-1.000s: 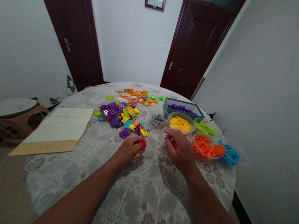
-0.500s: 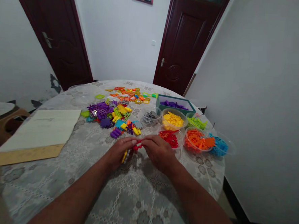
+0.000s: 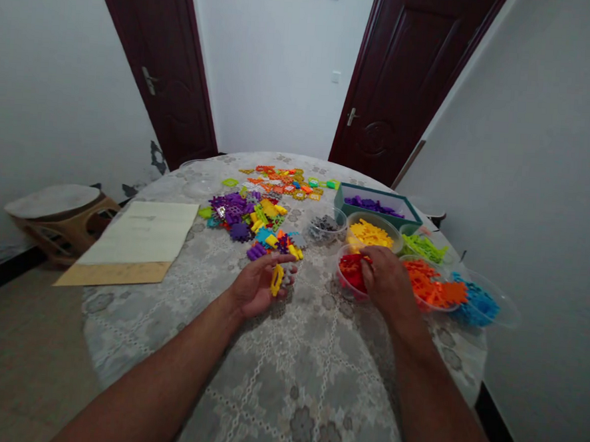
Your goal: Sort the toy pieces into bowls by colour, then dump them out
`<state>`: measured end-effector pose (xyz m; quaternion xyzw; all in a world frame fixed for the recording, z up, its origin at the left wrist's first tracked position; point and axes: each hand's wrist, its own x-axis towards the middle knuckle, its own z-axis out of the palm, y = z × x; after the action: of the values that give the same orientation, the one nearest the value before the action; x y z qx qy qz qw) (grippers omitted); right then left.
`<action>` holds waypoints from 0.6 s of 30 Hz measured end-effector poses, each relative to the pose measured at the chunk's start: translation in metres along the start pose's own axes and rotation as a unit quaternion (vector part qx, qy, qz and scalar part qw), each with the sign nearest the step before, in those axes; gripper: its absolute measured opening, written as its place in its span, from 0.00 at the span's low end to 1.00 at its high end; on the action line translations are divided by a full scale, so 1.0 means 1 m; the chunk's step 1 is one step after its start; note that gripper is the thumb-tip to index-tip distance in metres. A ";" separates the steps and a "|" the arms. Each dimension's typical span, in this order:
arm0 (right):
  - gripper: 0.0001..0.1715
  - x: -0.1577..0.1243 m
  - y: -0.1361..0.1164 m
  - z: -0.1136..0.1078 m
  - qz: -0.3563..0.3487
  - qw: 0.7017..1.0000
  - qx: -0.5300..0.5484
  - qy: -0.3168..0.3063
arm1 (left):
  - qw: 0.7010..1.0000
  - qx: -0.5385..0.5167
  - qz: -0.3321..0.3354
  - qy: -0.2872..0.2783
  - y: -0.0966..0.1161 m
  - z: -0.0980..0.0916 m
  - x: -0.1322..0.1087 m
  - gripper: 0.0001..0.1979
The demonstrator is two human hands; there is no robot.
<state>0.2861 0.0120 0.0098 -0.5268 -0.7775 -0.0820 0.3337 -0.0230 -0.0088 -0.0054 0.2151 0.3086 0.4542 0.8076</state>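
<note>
**Red bowl on one side, a yellow piece on the other**

From where I stand, the person's right hand (image 3: 386,280) lies over the clear bowl of red pieces (image 3: 350,272), with its fingertips down inside the rim among them. The fingers are curled, but the back of the hand hides them, so I cannot tell whether they have closed on a piece.

The left hand (image 3: 257,287) rests on the lace-covered table (image 3: 290,381), well apart from the right, with the palm turned up. Its thumb and fingers are loosely closed on a yellow piece (image 3: 276,280), which stands on edge. A grey piece (image 3: 286,278) sits right against the yellow one.

The red bowl looks light. It stands pressed close between the bowl of yellow pieces (image 3: 371,232) and the bowl of orange pieces (image 3: 433,289). I judge the handling there wants a low wrist and short finger movements, kept straight over the red pieces. A sideways drag could push the bowl or carry a piece over into the orange.

The left hand's hold seems slack. A firmer pinch across the flat faces would steady the yellow piece and stop the grey one slipping out onto the cloth.

Just beyond the left hand lies the loose pile of mixed pieces (image 3: 255,222). Past the bowls is the teal box of purple pieces (image 3: 373,202).
</note>
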 end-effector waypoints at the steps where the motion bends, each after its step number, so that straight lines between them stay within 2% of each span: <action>1: 0.15 0.000 -0.003 0.000 -0.004 1.000 0.000 0.004 | 1.000 0.005 0.006 -0.001 0.000 -0.001 0.000 0.21; 4: 0.15 0.001 -0.021 -0.004 -0.019 0.999 0.015 0.022 | 0.999 0.034 0.019 -0.008 -0.001 -0.002 -0.002 0.28; 7: 0.14 -0.002 -0.051 -0.007 -0.056 0.996 0.065 0.018 | 0.997 0.062 0.035 -0.029 -0.004 0.001 -0.003 0.34; 12: 0.19 -0.013 -0.096 0.001 -0.132 0.979 0.139 -0.062 | 0.993 0.078 0.056 -0.063 -0.011 0.004 0.000 0.39; 15: 0.19 -0.018 -0.104 0.009 -0.140 0.974 0.149 -0.093 | 0.992 0.089 0.041 -0.081 -0.013 0.002 0.001 0.41; 18: 0.18 -0.018 -0.102 0.013 -0.135 0.974 0.156 -0.096 | 0.991 0.095 0.036 -0.082 -0.012 0.002 -0.002 0.41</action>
<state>0.1954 -0.0396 0.0118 -0.3634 -0.8730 0.0471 0.3218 -0.0154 -0.0160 -0.0109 0.3386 0.2749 0.4320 0.7894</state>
